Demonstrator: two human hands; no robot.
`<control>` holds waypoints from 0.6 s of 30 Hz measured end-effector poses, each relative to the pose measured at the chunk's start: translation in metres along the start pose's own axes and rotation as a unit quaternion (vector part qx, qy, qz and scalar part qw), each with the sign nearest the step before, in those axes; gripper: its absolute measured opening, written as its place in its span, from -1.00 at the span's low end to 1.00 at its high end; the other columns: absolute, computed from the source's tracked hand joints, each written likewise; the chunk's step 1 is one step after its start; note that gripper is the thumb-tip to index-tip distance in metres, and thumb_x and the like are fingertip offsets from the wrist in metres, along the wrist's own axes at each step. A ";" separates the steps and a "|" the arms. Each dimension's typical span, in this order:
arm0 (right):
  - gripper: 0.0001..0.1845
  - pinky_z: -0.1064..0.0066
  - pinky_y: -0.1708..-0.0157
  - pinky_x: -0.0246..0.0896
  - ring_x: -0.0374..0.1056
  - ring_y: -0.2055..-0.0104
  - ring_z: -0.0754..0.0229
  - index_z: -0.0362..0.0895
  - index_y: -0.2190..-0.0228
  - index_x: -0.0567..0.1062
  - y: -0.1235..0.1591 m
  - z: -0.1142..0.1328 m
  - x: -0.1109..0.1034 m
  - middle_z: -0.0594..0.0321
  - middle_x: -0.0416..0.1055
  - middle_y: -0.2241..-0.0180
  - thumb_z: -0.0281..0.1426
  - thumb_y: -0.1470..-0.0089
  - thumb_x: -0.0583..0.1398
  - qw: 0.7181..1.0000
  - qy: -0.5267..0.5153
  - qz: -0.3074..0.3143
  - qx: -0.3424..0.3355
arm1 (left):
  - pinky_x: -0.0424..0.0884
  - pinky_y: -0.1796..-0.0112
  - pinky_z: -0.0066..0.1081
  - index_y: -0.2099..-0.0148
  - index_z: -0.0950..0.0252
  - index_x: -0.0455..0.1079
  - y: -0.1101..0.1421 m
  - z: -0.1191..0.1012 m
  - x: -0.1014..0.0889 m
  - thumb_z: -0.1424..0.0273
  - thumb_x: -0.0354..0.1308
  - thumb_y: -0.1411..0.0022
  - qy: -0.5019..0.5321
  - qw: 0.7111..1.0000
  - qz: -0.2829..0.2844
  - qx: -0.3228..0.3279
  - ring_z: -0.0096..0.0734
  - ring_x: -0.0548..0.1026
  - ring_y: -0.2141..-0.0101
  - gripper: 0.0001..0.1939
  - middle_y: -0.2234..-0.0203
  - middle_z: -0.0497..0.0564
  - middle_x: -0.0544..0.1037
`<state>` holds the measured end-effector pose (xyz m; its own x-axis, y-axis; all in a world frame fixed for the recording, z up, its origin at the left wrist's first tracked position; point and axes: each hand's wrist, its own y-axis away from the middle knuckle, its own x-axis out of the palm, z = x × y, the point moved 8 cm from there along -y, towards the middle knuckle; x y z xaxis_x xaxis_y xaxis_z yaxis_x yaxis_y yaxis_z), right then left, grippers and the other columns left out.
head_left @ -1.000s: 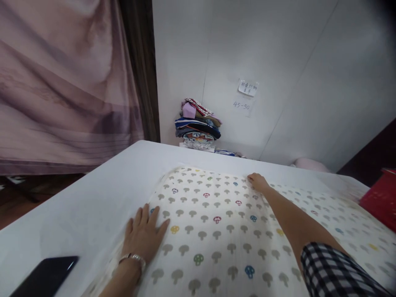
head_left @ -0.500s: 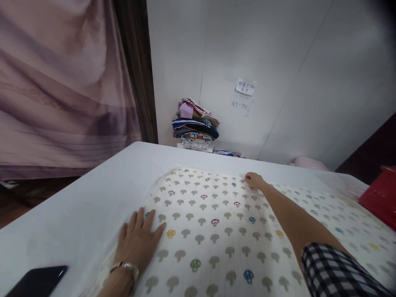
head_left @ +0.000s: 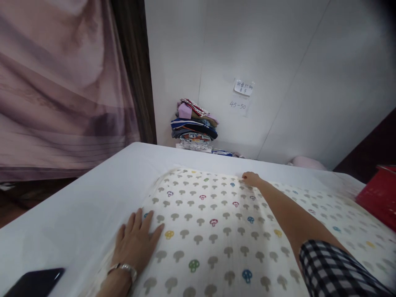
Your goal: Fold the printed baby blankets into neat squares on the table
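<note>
A cream cloth [head_left: 201, 231] printed with grey and coloured mushrooms lies spread over the white table. Flat on its left edge rests my left hand [head_left: 136, 237], fingers spread, with a silver band at the wrist. At the cloth's far edge, right of centre, my right hand [head_left: 251, 179] has its fingers closed on the fabric. The right forearm, in a black-and-white checked sleeve, crosses the cloth. More of the same mushroom print continues to the right beyond that arm.
A black phone [head_left: 37, 282] lies at the near left of the white table [head_left: 93, 198]. Beyond the far edge stands a stack of folded cloths [head_left: 194, 123] against the wall. A red container [head_left: 379, 194] is at the right; a pink curtain [head_left: 62, 82] hangs at the left.
Hardly anything differs. The whole view has shifted slightly, and both hands keep their places on the cloth.
</note>
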<state>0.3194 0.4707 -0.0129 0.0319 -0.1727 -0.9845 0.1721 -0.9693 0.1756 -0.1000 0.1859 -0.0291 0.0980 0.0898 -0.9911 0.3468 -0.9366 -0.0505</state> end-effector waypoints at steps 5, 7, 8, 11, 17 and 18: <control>-0.72 0.20 0.13 0.23 0.30 0.15 0.19 -0.17 0.19 0.40 -0.002 0.000 -0.004 0.17 0.35 0.16 -0.25 -0.15 0.09 0.999 -0.009 -0.031 0.026 | -0.06 -0.13 -0.07 -0.22 0.27 0.14 0.000 0.001 0.000 0.02 -0.19 -0.14 -0.004 1.000 0.001 -0.003 -0.06 -0.07 -0.23 -0.31 -0.25 0.15 -0.01; -0.72 0.19 0.12 0.22 0.30 0.15 0.19 -0.17 0.19 0.40 -0.005 0.002 -0.002 0.17 0.36 0.17 -0.24 -0.15 0.09 0.998 -0.013 -0.040 0.040 | -0.07 -0.13 -0.07 -0.22 0.27 0.14 -0.001 0.001 0.001 0.01 -0.20 -0.14 -0.008 1.000 -0.001 -0.002 -0.06 -0.08 -0.23 -0.30 -0.25 0.15 0.00; -0.72 0.18 0.12 0.21 0.30 0.15 0.18 -0.17 0.19 0.40 -0.006 0.003 -0.001 0.17 0.36 0.17 -0.24 -0.15 0.09 0.998 -0.016 -0.044 0.047 | -0.07 -0.13 -0.07 -0.22 0.27 0.14 -0.001 0.001 0.001 0.00 -0.21 -0.14 -0.009 1.000 -0.002 -0.001 -0.06 -0.08 -0.23 -0.30 -0.25 0.15 0.00; -0.71 0.18 0.11 0.20 0.29 0.13 0.17 -0.17 0.19 0.40 -0.010 0.005 0.004 0.16 0.35 0.16 -0.23 -0.15 0.08 0.996 -0.028 -0.053 0.060 | -0.07 -0.13 -0.06 -0.23 0.28 0.12 -0.001 0.001 0.002 0.00 -0.22 -0.14 -0.010 1.000 0.002 0.000 -0.07 -0.09 -0.23 -0.29 -0.25 0.14 -0.02; -0.67 0.15 0.06 0.18 0.27 0.06 0.14 -0.15 0.09 0.36 0.001 -0.014 0.004 0.14 0.31 0.06 -0.24 -0.16 0.07 0.995 -0.056 -0.057 0.052 | -0.09 -0.14 -0.08 -0.24 0.28 0.10 -0.001 0.001 0.002 0.01 -0.23 -0.14 -0.010 1.000 0.008 -0.002 -0.08 -0.10 -0.23 -0.29 -0.26 0.14 -0.04; -0.66 0.14 0.05 0.17 0.26 0.05 0.14 -0.15 0.09 0.36 0.005 -0.023 0.003 0.14 0.31 0.05 -0.24 -0.16 0.07 0.995 -0.057 -0.057 0.053 | -0.08 -0.13 -0.08 -0.24 0.28 0.10 -0.001 0.001 0.001 0.01 -0.23 -0.14 -0.009 1.000 0.007 -0.001 -0.08 -0.10 -0.23 -0.29 -0.26 0.13 -0.04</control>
<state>0.3427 0.4688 -0.0150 -0.0942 -0.0730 -0.9929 0.0633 -0.9957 0.0673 -0.1009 0.1865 -0.0306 0.0852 0.0704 -0.9939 0.3470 -0.9372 -0.0367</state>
